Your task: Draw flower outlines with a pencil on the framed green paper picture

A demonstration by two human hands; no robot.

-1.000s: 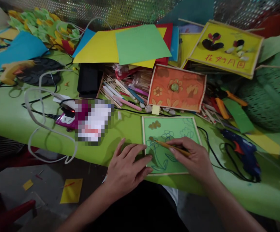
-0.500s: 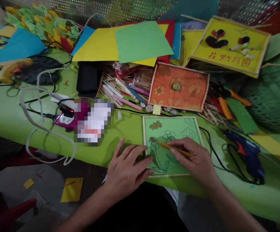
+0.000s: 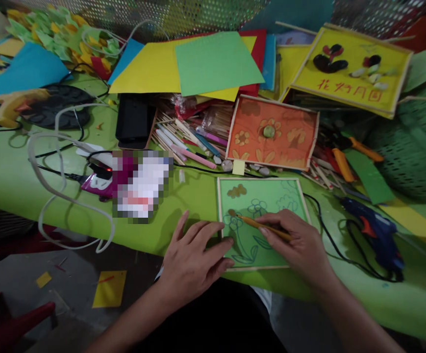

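A green picture panel [image 3: 249, 196] with a pale stick frame lies at the table's front edge. Flowers, leaves and clouds are outlined on it, and one cloud [image 3: 237, 190] at its upper left is filled in brown. My right hand [image 3: 297, 240] grips a yellow-brown pen [image 3: 257, 224]. Its tip is at the left flower's top petal, beside a small brown patch. My left hand [image 3: 198, 250] rests with fingers spread on the panel's left edge and the table.
An orange framed picture [image 3: 273, 147] lies behind the panel, a yellow one [image 3: 348, 83] at the back right. On the right is a blue glue gun [image 3: 374, 230] with its cord. Left stand a purple power strip [image 3: 100, 181] and white cable [image 3: 43, 215]. Coloured paper sheets [image 3: 213, 63] lie behind.
The pen tip has shifted very slightly at the left flower's petal. Both hands otherwise keep nearly the same place, and the panel has not moved.
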